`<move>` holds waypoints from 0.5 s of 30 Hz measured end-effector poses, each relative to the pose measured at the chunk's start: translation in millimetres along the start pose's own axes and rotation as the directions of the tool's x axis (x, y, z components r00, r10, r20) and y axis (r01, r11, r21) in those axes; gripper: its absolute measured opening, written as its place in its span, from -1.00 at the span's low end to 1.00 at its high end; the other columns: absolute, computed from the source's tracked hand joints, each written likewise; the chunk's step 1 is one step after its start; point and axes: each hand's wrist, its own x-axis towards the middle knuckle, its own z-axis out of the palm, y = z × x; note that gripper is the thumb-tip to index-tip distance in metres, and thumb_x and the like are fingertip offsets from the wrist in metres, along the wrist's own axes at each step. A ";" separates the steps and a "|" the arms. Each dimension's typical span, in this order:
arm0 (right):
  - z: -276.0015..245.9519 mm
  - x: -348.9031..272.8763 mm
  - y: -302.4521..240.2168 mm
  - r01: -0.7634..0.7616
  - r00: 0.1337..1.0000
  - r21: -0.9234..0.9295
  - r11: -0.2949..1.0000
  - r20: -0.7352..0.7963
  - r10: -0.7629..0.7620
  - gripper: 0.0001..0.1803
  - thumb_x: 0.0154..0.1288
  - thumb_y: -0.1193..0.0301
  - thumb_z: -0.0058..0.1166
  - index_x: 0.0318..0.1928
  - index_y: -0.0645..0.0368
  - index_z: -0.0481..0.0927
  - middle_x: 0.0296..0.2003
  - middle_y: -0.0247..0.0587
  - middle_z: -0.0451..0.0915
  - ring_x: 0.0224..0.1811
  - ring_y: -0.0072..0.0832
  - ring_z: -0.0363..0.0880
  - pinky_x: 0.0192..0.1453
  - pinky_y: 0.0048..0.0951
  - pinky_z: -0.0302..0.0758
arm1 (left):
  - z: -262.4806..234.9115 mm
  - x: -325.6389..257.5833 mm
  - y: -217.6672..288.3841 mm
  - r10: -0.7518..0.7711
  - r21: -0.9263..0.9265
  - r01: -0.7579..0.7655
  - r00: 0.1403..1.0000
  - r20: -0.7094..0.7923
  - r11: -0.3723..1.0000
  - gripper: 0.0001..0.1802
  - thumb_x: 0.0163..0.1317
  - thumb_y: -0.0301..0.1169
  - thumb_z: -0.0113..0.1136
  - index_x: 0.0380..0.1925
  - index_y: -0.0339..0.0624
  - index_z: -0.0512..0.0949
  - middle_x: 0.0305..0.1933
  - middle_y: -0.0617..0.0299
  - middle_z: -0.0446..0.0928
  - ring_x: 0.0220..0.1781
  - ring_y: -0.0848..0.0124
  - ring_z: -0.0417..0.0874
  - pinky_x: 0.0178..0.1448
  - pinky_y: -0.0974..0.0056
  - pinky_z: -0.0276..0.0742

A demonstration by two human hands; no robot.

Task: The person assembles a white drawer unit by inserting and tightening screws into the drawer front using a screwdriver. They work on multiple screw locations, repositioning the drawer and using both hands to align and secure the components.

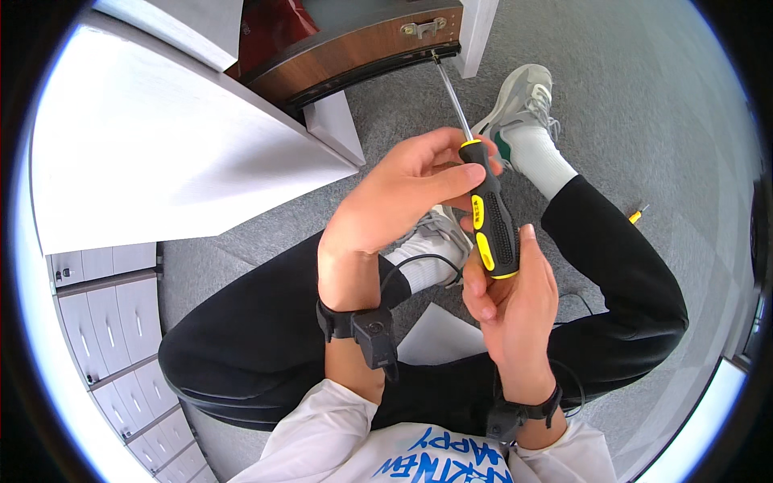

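Nearest the head camera, at the lower edge, lies the person's white shirt with blue print (419, 459), and from it both forearms rise, each with a black strap-on wrist device (372, 328). The person sits on grey carpet (644, 105) in black trousers (266, 338), legs folded, with white socks and grey-green sports shoes (523, 97) beyond the hands.

The right hand (515, 310) is closed around the lower end of a black-and-yellow-handled screwdriver with a long steel shaft (489, 221), thumb laid up the side of the grip. The left hand (407, 197) wraps the upper part of the same handle from the left, fingers curled over its yellow collar. Both hands therefore hold the one tool, neither open.

From the left hand's fingertips the shaft runs up and away to the dark lower edge of a brown wooden panel with a small metal fitting (362, 48); the tip appears to touch or sit just under that edge, though the contact itself is too small to tell. To the left of the hands stands a white board (161, 153) leaning over the carpet, with pale grey drawer fronts (113, 330) below it. Well to the right of the right hand lies a small yellow-tipped object (636, 215) on the carpet.

As a judgement, the driving work looks under way rather than finished: the tool is engaged at the panel and gripped firmly, and nothing shows a fastener fully seated or removed.
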 end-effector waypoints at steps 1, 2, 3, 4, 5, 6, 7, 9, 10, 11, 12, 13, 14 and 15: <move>0.2 0.8 -1.2 -0.004 1.000 -0.028 1.000 0.006 0.004 -0.42 0.69 0.07 -0.48 0.18 0.31 0.44 -0.56 -0.25 0.43 -0.70 -0.65 0.21 -0.61 -0.64 0.15 | -0.1 1.3 -0.2 0.000 -0.046 0.000 1.000 0.004 0.999 -0.57 0.40 -0.28 0.22 0.15 -0.33 0.54 -0.03 0.05 0.68 0.00 0.31 0.74 0.12 0.30 0.63; 0.2 0.2 -2.1 0.009 1.000 -0.056 0.998 0.008 -0.009 -0.48 0.68 0.10 -0.40 0.20 0.29 0.42 -0.53 -0.26 0.45 -0.67 -0.67 0.23 -0.60 -0.65 0.17 | 0.0 1.3 -0.2 -0.016 -0.055 0.015 1.000 -0.019 0.998 -0.57 0.39 -0.29 0.24 0.14 -0.33 0.54 -0.03 0.04 0.68 -0.01 0.31 0.74 0.12 0.29 0.64; 1.1 -1.1 -2.1 0.044 0.999 -0.071 0.996 -0.013 -0.045 -0.53 0.67 0.12 -0.31 0.22 0.26 0.40 -0.50 -0.27 0.46 -0.65 -0.68 0.26 -0.58 -0.66 0.19 | -0.5 2.7 -0.1 -0.011 -0.075 0.010 1.000 -0.019 0.997 -0.57 0.37 -0.30 0.25 0.14 -0.34 0.54 -0.04 0.03 0.68 -0.02 0.31 0.74 0.12 0.28 0.65; 1.2 -2.0 -1.8 0.148 0.989 -0.208 0.967 0.002 -0.151 -0.60 0.59 0.20 -0.14 0.19 0.26 0.39 -0.43 -0.24 0.49 -0.61 -0.67 0.32 -0.54 -0.64 0.26 | -0.5 3.6 -0.2 -0.020 -0.096 0.017 0.999 -0.034 0.995 -0.57 0.36 -0.31 0.27 0.13 -0.35 0.54 -0.05 0.02 0.68 -0.03 0.31 0.75 0.12 0.27 0.66; 2.5 -3.8 0.0 0.258 0.963 -0.329 0.908 0.007 -0.271 -0.62 0.51 0.28 0.03 0.17 0.26 0.39 -0.35 -0.21 0.53 -0.57 -0.67 0.38 -0.51 -0.63 0.34 | 0.3 4.2 -0.7 -0.015 -0.103 0.012 0.999 -0.033 0.995 -0.58 0.36 -0.32 0.27 0.12 -0.35 0.55 -0.05 0.01 0.68 -0.03 0.32 0.75 0.12 0.27 0.67; 2.0 -4.1 1.0 0.318 0.943 -0.455 0.832 0.061 -0.327 -0.56 0.35 0.43 0.20 0.16 0.29 0.38 -0.25 -0.14 0.55 -0.48 -0.59 0.50 -0.41 -0.57 0.46 | 1.3 5.3 -1.4 -0.024 -0.108 0.019 0.999 -0.048 0.994 -0.58 0.35 -0.32 0.28 0.11 -0.36 0.55 -0.06 0.01 0.69 -0.03 0.32 0.75 0.12 0.26 0.67; 1.9 -4.2 2.8 0.413 0.887 -0.596 0.689 0.091 -0.453 -0.44 0.19 0.58 0.38 0.15 0.32 0.37 -0.14 -0.08 0.57 -0.39 -0.50 0.63 -0.31 -0.51 0.58 | 2.4 6.1 -2.0 -0.033 -0.113 0.025 0.998 -0.063 0.993 -0.59 0.35 -0.32 0.29 0.10 -0.36 0.55 -0.07 0.00 0.69 -0.03 0.32 0.75 0.12 0.26 0.68; -0.9 1.2 7.0 0.508 0.728 -0.778 0.369 0.160 -0.666 -0.45 0.22 0.56 0.37 0.15 0.34 0.38 -0.14 -0.01 0.58 -0.31 -0.37 0.69 -0.24 -0.44 0.62 | 5.3 8.7 -3.2 -0.032 -0.119 0.023 0.996 -0.078 0.993 -0.60 0.36 -0.29 0.28 0.07 -0.36 0.57 -0.10 0.03 0.69 -0.03 0.33 0.74 0.11 0.27 0.68; -2.6 4.3 9.9 0.519 0.627 -0.836 0.179 0.229 -0.745 -0.46 0.23 0.55 0.36 0.15 0.35 0.38 -0.14 0.03 0.59 -0.28 -0.31 0.72 -0.21 -0.41 0.63 | 6.8 9.7 -3.3 -0.032 -0.122 0.022 0.996 -0.085 0.992 -0.60 0.37 -0.28 0.28 0.06 -0.36 0.58 -0.11 0.04 0.70 -0.04 0.34 0.74 0.11 0.27 0.67; -6.1 8.8 9.8 0.515 0.566 -0.855 0.055 0.292 -0.771 -0.47 0.25 0.51 0.36 0.15 0.35 0.40 -0.15 0.09 0.60 -0.28 -0.17 0.75 -0.24 -0.36 0.64 | 8.1 10.9 -2.4 -0.031 -0.072 0.022 0.992 -0.122 0.997 -0.62 0.38 -0.26 0.27 0.03 -0.34 0.59 -0.12 0.07 0.70 -0.06 0.37 0.74 0.08 0.29 0.67; -8.1 11.0 11.5 0.547 0.547 -0.837 0.024 0.335 -0.767 -0.49 0.26 0.49 0.36 0.14 0.35 0.41 -0.18 0.08 0.61 -0.32 -0.17 0.74 -0.27 -0.36 0.63 | 9.3 11.3 -0.4 -0.026 -0.021 0.023 0.987 -0.160 1.000 -0.63 0.38 -0.24 0.27 0.00 -0.33 0.61 -0.13 0.10 0.70 -0.07 0.39 0.73 0.06 0.31 0.67; -10.2 12.8 11.6 0.546 0.547 -0.837 0.025 0.334 -0.767 -0.50 0.27 0.47 0.35 0.13 0.35 0.41 -0.20 0.07 0.62 -0.36 -0.17 0.73 -0.30 -0.36 0.62 | 10.3 11.3 3.2 -0.029 0.031 0.036 0.979 -0.203 0.999 -0.64 0.39 -0.23 0.26 -0.03 -0.32 0.63 -0.14 0.13 0.70 -0.09 0.42 0.72 0.03 0.33 0.66; -11.7 13.7 11.5 0.545 0.548 -0.838 0.027 0.332 -0.768 -0.51 0.27 0.45 0.35 0.12 0.35 0.42 -0.23 0.06 0.63 -0.39 -0.17 0.73 -0.33 -0.36 0.61 | 10.8 10.0 8.2 0.053 0.191 0.008 0.948 -0.314 0.982 -0.66 0.40 -0.22 0.26 -0.06 -0.30 0.64 -0.16 0.16 0.70 -0.11 0.45 0.71 0.00 0.34 0.65; -13.8 13.7 8.9 0.523 0.580 -0.850 0.057 0.306 -0.755 -0.52 0.30 0.43 0.34 0.12 0.34 0.42 -0.25 0.06 0.63 -0.42 -0.17 0.72 -0.36 -0.36 0.59 | 11.1 5.6 15.2 0.143 0.346 0.009 0.901 -0.409 0.938 -0.67 0.40 -0.21 0.26 -0.08 -0.28 0.65 -0.18 0.19 0.70 -0.13 0.48 0.69 -0.04 0.35 0.63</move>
